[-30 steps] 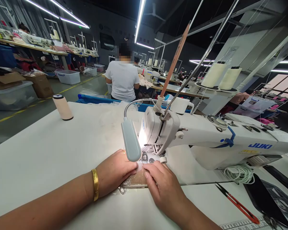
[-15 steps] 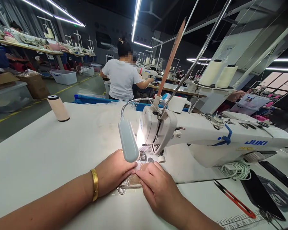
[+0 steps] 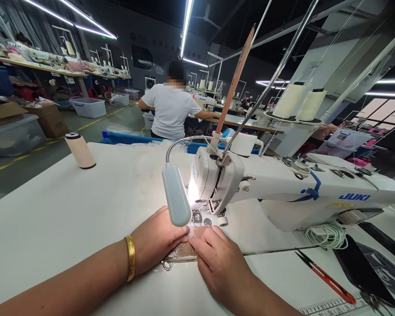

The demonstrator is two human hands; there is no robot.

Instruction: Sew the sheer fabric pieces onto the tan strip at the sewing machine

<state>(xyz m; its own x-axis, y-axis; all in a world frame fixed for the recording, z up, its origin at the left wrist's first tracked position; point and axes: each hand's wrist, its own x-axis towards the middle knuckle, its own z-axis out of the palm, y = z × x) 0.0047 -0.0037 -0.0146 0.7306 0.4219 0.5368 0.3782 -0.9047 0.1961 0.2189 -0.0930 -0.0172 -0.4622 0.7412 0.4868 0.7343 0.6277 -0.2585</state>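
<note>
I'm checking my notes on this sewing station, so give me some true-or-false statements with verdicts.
1. The left hand and right hand both touch the brown material. True.
2. The gold bangle is on the right wrist. False: it is on the left.
3. The pencil points upward. True.
4. The peach spool stands beside the red snips. False: the spool is left of the hands, the snips right.

A matt, smooth grey plastic lamp head (image 3: pixel 177 195) is carried on a glossy, ribbed metal gooseneck (image 3: pixel 181 141).
</note>
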